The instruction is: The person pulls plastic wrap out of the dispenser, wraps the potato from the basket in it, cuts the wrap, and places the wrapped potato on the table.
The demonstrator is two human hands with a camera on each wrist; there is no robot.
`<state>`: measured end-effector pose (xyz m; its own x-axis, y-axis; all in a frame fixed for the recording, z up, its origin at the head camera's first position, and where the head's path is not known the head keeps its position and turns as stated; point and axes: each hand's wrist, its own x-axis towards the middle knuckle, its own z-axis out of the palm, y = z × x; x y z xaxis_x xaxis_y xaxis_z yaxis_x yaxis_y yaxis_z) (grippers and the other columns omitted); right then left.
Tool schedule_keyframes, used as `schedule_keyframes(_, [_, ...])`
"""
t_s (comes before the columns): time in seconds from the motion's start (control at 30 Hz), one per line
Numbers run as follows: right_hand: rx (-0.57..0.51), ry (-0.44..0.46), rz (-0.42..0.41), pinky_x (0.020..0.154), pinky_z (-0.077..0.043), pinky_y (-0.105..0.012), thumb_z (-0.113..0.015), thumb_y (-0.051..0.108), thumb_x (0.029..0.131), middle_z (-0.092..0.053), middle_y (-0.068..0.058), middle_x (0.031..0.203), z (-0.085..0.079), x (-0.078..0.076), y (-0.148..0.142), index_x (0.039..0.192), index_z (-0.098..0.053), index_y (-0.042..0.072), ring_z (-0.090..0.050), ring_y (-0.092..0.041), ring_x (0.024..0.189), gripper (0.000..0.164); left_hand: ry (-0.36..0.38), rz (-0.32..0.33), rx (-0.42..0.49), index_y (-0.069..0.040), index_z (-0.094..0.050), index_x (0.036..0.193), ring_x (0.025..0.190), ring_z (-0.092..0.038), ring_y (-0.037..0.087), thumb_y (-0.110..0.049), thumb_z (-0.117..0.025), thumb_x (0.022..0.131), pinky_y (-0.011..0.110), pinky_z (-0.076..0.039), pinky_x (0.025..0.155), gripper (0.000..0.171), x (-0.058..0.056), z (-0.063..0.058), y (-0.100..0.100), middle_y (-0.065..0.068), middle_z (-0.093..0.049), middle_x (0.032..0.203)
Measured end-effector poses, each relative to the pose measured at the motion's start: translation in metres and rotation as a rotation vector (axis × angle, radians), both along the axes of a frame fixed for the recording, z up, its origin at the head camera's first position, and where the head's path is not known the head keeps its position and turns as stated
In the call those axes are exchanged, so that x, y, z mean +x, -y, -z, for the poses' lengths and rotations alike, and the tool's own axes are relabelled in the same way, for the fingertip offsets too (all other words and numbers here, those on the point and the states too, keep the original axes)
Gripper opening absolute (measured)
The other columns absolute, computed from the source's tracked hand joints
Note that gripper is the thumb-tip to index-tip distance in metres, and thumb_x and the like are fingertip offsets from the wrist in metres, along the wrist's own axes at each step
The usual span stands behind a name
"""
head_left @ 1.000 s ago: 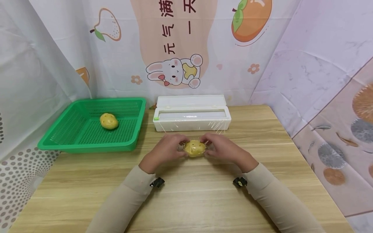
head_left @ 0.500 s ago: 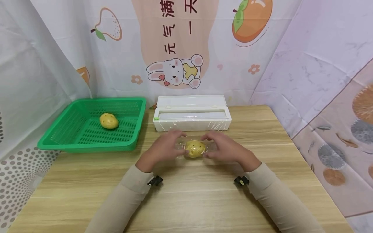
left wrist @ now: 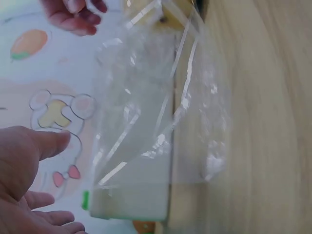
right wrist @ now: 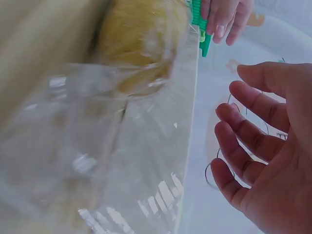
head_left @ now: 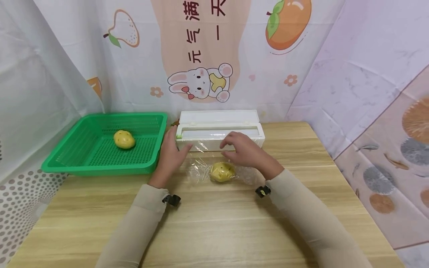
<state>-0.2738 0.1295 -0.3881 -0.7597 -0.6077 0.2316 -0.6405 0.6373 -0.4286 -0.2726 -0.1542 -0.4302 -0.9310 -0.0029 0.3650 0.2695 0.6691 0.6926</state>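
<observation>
Moved off wrapped potato (head_left: 222,172), up to white box (head_left: 211,143), with left grip (head_left: 169,154) and right grip (head_left: 246,150) spread loose, empty. Imo brace box, keep film (head_left: 200,171) flat.

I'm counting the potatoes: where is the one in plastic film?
In the head view, that potato lies on the table, in front of the white box, right of the green basket and close to the right hand.

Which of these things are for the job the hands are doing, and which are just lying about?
Seem part of the job:
left hand and right hand
nearer potato
clear film over it
white box

Seem just lying about, for now:
green basket
other potato, inside the basket
</observation>
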Motion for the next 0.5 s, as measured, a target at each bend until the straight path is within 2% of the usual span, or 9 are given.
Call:
schedule_keyframes(0.13, [0.051, 0.021, 0.008, 0.100, -0.051, -0.042, -0.069, 0.023, 0.098, -0.070, -0.002, 0.114, -0.010, -0.016, 0.023, 0.112, -0.077, 0.012, -0.064, -0.022, 0.111, 0.020, -0.027, 0.024, 0.050, -0.003, -0.032, 0.159, 0.148, -0.037, 0.038, -0.025, -0.077, 0.095, 0.059, -0.032, 0.120, 0.081, -0.009, 0.010, 0.006, 0.024, -0.038, 0.158])
schedule_keyframes(0.2, [0.066, 0.031, 0.013, 0.099, -0.051, -0.040, -0.069, 0.024, 0.098, -0.071, -0.002, 0.112, -0.013, -0.022, 0.034, 0.113, -0.077, 0.013, -0.065, -0.021, 0.109, 0.020, -0.017, 0.056, 0.121, -0.005, -0.035, 0.157, 0.144, -0.041, 0.037, -0.023, -0.075, 0.096, 0.059, -0.034, 0.118, 0.075, -0.013, 0.016, 0.008, 0.024, -0.043, 0.154])
schedule_keyframes(0.37, [0.059, 0.075, 0.039, 0.096, -0.053, -0.039, -0.070, 0.025, 0.098, -0.073, -0.003, 0.107, -0.014, -0.037, 0.059, 0.112, -0.078, 0.014, -0.065, -0.019, 0.105, 0.020, 0.095, 0.091, 0.334, -0.012, -0.035, 0.160, 0.142, -0.045, 0.033, -0.022, -0.069, 0.101, 0.053, -0.038, 0.117, 0.070, -0.020, 0.025, 0.012, 0.016, -0.045, 0.157])
schedule_keyframes(0.5, [0.052, 0.109, 0.083, 0.096, -0.053, -0.037, -0.071, 0.027, 0.098, -0.075, -0.002, 0.108, -0.015, -0.046, 0.077, 0.110, -0.079, 0.017, -0.066, -0.018, 0.106, 0.017, 0.143, 0.079, 0.401, -0.011, -0.038, 0.160, 0.135, -0.051, 0.033, -0.020, -0.066, 0.103, 0.050, -0.045, 0.110, 0.064, -0.023, 0.029, 0.015, 0.016, -0.047, 0.156])
